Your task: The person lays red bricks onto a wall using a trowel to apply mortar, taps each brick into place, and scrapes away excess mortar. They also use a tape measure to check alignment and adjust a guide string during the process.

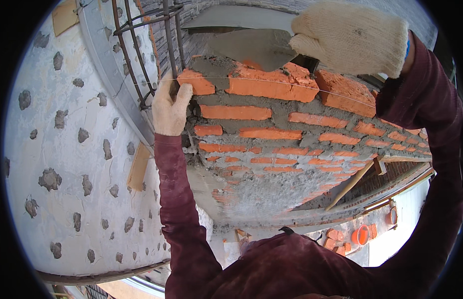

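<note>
My right hand [348, 37], in a cream knit glove, grips a trowel, its handle hidden under the glove; the grey blade [249, 47] lies over mortar and broken brick on the top course. My left hand [172, 107], also gloved, holds a short red brick piece [199, 79] at the wall's left end, beside upright rebar; its thumb shows and the other fingers are partly hidden. A taut string [271, 80] crosses the front of the top bricks. A longer brick [271, 87] sits right of the piece, and another [343, 94] farther right. Mortared courses [271, 133] continue below.
A rebar cage [137, 42] rises at the upper left, beside a pale, chipped wall [67, 149]. A wooden pole [351, 184] leans at the lower right. Below are loose bricks [335, 235] and an orange bucket [360, 235] on a ledge.
</note>
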Action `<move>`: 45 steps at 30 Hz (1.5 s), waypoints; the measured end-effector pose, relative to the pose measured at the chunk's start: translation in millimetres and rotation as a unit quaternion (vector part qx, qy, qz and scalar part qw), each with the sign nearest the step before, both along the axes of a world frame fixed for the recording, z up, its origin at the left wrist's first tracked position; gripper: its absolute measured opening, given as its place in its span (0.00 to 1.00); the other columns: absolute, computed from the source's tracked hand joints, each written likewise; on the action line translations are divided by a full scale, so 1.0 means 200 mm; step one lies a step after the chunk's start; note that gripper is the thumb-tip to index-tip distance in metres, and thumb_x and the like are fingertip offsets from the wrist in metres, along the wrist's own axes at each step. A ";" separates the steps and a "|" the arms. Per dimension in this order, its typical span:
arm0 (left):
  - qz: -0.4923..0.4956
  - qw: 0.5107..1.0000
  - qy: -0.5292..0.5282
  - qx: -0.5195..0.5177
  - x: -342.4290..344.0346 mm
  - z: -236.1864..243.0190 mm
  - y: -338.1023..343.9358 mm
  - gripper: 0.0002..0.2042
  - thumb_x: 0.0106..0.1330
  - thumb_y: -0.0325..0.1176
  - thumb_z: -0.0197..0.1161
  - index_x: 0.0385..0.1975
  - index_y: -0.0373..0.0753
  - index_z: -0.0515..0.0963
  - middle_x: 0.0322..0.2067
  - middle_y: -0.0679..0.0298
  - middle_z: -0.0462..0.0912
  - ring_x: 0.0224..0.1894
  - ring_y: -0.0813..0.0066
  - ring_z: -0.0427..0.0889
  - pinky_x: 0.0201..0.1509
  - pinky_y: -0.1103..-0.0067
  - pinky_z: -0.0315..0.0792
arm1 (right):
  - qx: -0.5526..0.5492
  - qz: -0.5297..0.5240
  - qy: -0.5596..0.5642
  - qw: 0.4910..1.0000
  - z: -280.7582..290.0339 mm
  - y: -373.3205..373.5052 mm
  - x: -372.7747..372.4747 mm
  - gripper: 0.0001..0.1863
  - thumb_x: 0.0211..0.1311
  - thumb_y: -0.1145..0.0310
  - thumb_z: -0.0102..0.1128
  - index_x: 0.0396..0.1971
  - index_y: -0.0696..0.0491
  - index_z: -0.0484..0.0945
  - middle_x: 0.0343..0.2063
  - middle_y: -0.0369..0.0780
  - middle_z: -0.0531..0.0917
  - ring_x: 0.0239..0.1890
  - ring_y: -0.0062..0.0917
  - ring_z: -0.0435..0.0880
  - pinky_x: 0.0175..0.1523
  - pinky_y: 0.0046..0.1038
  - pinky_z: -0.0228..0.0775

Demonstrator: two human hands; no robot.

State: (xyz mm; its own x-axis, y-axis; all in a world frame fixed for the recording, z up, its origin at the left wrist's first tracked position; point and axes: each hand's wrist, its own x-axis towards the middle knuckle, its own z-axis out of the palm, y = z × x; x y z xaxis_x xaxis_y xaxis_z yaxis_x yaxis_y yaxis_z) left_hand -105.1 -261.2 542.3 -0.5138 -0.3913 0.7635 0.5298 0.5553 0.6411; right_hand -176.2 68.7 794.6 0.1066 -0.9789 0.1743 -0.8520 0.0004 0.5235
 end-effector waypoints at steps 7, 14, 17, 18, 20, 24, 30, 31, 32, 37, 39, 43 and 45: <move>0.010 0.997 0.014 0.077 0.01 -0.03 0.01 0.25 0.76 0.36 0.61 0.68 0.30 0.70 0.62 0.51 0.79 0.63 0.66 0.78 0.67 0.74 0.69 | 0.127 -0.396 -0.039 0.909 0.05 0.42 -0.08 0.22 0.67 0.59 0.67 0.57 0.54 0.81 0.52 0.45 0.85 0.51 0.35 0.87 0.50 0.36 0.82; 0.018 0.992 -0.029 0.124 0.16 -0.12 0.05 0.23 0.78 0.35 0.58 0.66 0.27 0.71 0.60 0.52 0.79 0.62 0.67 0.78 0.68 0.73 0.68 | -0.062 -0.393 0.014 0.917 0.09 0.78 0.00 0.26 0.76 0.46 0.55 0.46 0.59 0.82 0.31 0.44 0.84 0.30 0.32 0.83 0.40 0.30 0.78; 0.028 0.983 -0.093 0.154 0.30 -0.28 0.07 0.20 0.78 0.35 0.55 0.65 0.32 0.73 0.57 0.56 0.81 0.53 0.74 0.78 0.61 0.75 0.71 | -0.142 -0.382 0.008 0.913 0.02 0.77 0.03 0.15 0.68 0.60 0.57 0.38 0.58 0.82 0.32 0.52 0.84 0.37 0.52 0.84 0.45 0.43 0.78; 0.031 0.980 -0.121 0.153 0.35 -0.35 0.08 0.20 0.78 0.35 0.54 0.65 0.32 0.74 0.57 0.57 0.81 0.52 0.74 0.78 0.59 0.76 0.71 | -0.148 -0.365 -0.036 0.919 -0.01 0.79 -0.04 0.16 0.68 0.60 0.56 0.43 0.58 0.81 0.34 0.52 0.85 0.40 0.53 0.83 0.49 0.46 0.76; -0.057 0.970 -0.153 0.178 0.27 -0.49 0.23 0.20 0.78 0.36 0.54 0.64 0.34 0.74 0.56 0.57 0.82 0.50 0.75 0.79 0.57 0.76 0.72 | -0.114 -0.291 -0.081 0.946 -0.08 1.12 -0.52 0.19 0.77 0.55 0.55 0.50 0.58 0.80 0.36 0.44 0.83 0.33 0.32 0.82 0.41 0.28 0.81; -0.133 0.921 -0.298 0.211 0.38 -0.74 0.40 0.20 0.78 0.36 0.54 0.65 0.33 0.74 0.56 0.56 0.82 0.50 0.75 0.79 0.55 0.79 0.73 | -0.160 -0.423 -0.365 0.814 -0.31 0.91 -0.50 0.21 0.72 0.52 0.56 0.51 0.53 0.82 0.27 0.37 0.82 0.27 0.27 0.82 0.34 0.28 0.77; -0.256 0.834 -0.447 0.197 0.50 -1.06 0.69 0.21 0.77 0.38 0.55 0.64 0.31 0.74 0.54 0.57 0.83 0.51 0.73 0.80 0.57 0.77 0.72 | -0.159 -0.322 -0.314 0.879 -0.45 0.93 -0.64 0.23 0.72 0.52 0.55 0.52 0.56 0.81 0.37 0.42 0.85 0.43 0.28 0.83 0.51 0.31 0.76; -0.261 0.825 -0.460 0.200 0.53 -1.11 0.70 0.21 0.77 0.37 0.56 0.64 0.31 0.74 0.54 0.57 0.83 0.53 0.73 0.80 0.60 0.77 0.71 | -0.162 -0.310 -0.286 0.892 -0.46 0.93 -0.64 0.23 0.72 0.53 0.55 0.51 0.57 0.81 0.41 0.45 0.88 0.45 0.36 0.85 0.55 0.37 0.75; -0.267 0.814 -0.473 0.204 0.57 -1.16 0.71 0.21 0.77 0.36 0.57 0.64 0.30 0.74 0.54 0.58 0.83 0.54 0.72 0.80 0.62 0.76 0.70 | -0.157 -0.308 -0.263 0.901 -0.48 0.91 -0.63 0.22 0.71 0.53 0.55 0.51 0.57 0.81 0.42 0.46 0.88 0.46 0.38 0.85 0.55 0.38 0.75; -0.280 0.801 -0.495 0.189 0.63 -1.19 0.74 0.20 0.77 0.35 0.58 0.62 0.29 0.75 0.53 0.58 0.84 0.57 0.71 0.80 0.65 0.76 0.69 | -0.165 -0.304 -0.154 0.926 -0.53 0.90 -0.61 0.24 0.66 0.53 0.59 0.55 0.53 0.82 0.43 0.49 0.88 0.48 0.45 0.86 0.58 0.40 0.75; -0.281 0.796 -0.500 0.195 0.63 -1.24 0.74 0.20 0.77 0.36 0.58 0.61 0.29 0.75 0.53 0.58 0.84 0.58 0.72 0.80 0.65 0.76 0.69 | -0.165 -0.319 -0.146 0.922 -0.52 0.90 -0.60 0.26 0.63 0.51 0.60 0.55 0.52 0.82 0.44 0.49 0.88 0.48 0.45 0.87 0.58 0.40 0.76; -0.286 0.792 -0.507 0.186 0.62 -1.22 0.77 0.19 0.76 0.35 0.59 0.61 0.29 0.76 0.53 0.57 0.84 0.58 0.72 0.80 0.65 0.76 0.69 | -0.138 -0.342 -0.162 0.915 -0.48 0.89 -0.59 0.28 0.63 0.51 0.60 0.59 0.52 0.80 0.47 0.48 0.88 0.49 0.43 0.87 0.58 0.38 0.77; -0.301 0.793 -0.501 0.172 0.59 -1.23 0.80 0.19 0.76 0.35 0.59 0.61 0.30 0.76 0.54 0.57 0.84 0.58 0.72 0.80 0.65 0.76 0.69 | -0.149 -0.326 -0.150 0.921 -0.45 0.92 -0.59 0.28 0.64 0.51 0.59 0.59 0.52 0.80 0.48 0.48 0.87 0.50 0.43 0.87 0.58 0.38 0.77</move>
State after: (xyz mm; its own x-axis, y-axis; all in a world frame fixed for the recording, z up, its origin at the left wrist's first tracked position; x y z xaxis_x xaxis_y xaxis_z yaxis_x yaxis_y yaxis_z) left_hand 12.4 -102.1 296.3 -0.9676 0.0585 -0.2454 -0.2393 0.0956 0.9662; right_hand -294.7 253.5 705.3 -0.5836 -0.7218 0.3720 -0.7261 0.6690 0.1590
